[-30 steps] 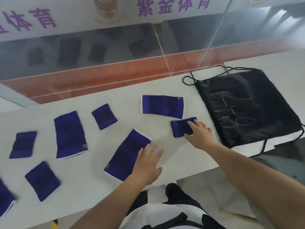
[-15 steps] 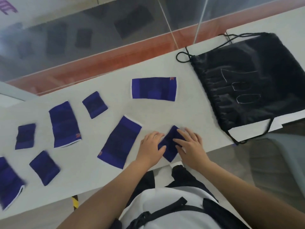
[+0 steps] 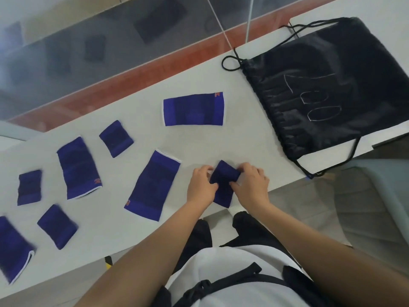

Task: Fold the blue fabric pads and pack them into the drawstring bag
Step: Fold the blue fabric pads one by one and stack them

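A small blue pad [image 3: 224,184] lies at the white table's near edge, pinched between both hands. My left hand [image 3: 201,186] grips its left side and my right hand [image 3: 251,186] grips its right side; the far end of the pad is lifted and bent over. Several other blue pads lie flat on the table: a long one [image 3: 153,185] just left of my hands, another long one [image 3: 193,109] farther back, and more toward the left. The black drawstring bag [image 3: 336,85] lies flat at the right, its gathered mouth facing left.
The white table [image 3: 243,140] ends close to my body, and the bag's lower cord [image 3: 309,171] hangs over its near edge. A glass panel and red floor strip run behind the table. Grey floor shows to the right.
My right hand dragged the small pad from beside the bag to the near edge. My left hand left the long pad and joined it. Both now pinch the pad, its far end raised.
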A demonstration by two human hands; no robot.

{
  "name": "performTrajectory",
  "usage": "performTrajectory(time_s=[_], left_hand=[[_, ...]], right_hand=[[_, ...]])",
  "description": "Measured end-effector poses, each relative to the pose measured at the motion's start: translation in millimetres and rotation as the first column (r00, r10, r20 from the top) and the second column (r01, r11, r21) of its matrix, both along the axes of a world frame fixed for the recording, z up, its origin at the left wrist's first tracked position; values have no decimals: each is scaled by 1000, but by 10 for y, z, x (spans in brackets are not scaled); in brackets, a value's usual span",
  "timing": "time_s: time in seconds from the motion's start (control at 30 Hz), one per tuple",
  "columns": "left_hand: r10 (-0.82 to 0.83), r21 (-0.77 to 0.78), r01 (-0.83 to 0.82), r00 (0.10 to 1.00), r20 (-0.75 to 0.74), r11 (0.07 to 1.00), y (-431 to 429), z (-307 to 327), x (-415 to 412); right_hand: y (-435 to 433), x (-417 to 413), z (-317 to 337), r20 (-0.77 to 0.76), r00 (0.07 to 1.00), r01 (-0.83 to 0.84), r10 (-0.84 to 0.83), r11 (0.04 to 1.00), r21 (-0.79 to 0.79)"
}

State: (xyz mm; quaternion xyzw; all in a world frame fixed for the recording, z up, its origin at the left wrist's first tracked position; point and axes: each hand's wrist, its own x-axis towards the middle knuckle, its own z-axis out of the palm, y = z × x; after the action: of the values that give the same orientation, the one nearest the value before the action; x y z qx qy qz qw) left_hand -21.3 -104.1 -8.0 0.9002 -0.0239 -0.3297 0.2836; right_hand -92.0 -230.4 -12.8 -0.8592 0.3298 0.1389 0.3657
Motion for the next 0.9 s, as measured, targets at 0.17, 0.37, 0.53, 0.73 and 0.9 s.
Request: performTrajectory(time_s=[0.17, 0.37, 0.53, 0.73, 0.9], left_hand=[[257, -188, -346, 889, -378, 919, 46, 140, 107], [196, -442, -467, 824, -531, 766, 133, 527, 232], [200, -647, -555, 818, -540, 524, 86, 794, 270], [254, -730, -565, 825, -505, 385, -37, 977, 198], [249, -728, -559, 829, -500, 398, 5, 1000, 114]], right_hand=[[-140, 52, 214, 23, 957, 246, -288, 855, 456], [-401, 237, 613, 195, 948, 112, -250, 840, 532], [-545, 289, 846, 305, 902, 30, -306, 749, 662], [-623, 191, 962, 165, 918, 37, -360, 493, 870], [-683, 225, 974, 30, 913, 119, -406, 337, 934]])
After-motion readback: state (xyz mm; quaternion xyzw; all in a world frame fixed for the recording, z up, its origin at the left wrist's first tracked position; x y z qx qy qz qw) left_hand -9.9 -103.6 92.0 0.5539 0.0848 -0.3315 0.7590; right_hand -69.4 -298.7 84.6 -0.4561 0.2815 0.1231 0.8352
